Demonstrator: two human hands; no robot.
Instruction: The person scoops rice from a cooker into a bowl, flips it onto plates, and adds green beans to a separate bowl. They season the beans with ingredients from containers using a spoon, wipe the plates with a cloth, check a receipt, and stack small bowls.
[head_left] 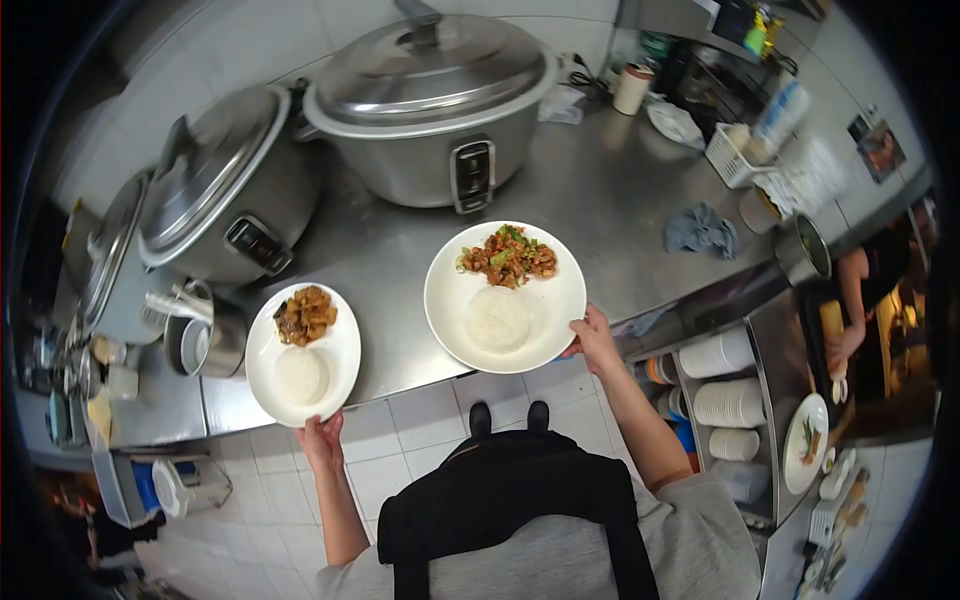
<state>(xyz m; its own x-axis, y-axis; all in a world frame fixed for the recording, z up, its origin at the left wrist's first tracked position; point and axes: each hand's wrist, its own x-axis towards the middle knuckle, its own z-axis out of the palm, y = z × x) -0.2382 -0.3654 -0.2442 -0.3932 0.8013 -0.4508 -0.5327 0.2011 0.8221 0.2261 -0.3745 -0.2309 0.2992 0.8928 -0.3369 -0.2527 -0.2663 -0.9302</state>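
Observation:
My left hand [320,440] grips the near rim of a white plate [335,375], its fingers under the edge. On that plate lie a round mound of white rice [300,376] and a heap of brown saucy food [306,315]. A larger white plate [450,300] is pinched at its right rim by my right hand [594,340], thumb on top. It carries a dome of rice [498,320] and a reddish chopped dish with green bits [508,256]. Both plates overlap the front part of the steel counter [390,340] in this view.
Large lidded rice cookers [420,150] line the back left of the counter. A metal pot with utensils [215,340] stands left of the smaller plate. A blue-grey cloth [702,232] lies at right, above shelves of stacked bowls [728,403]. Another person's hand [846,345] shows far right.

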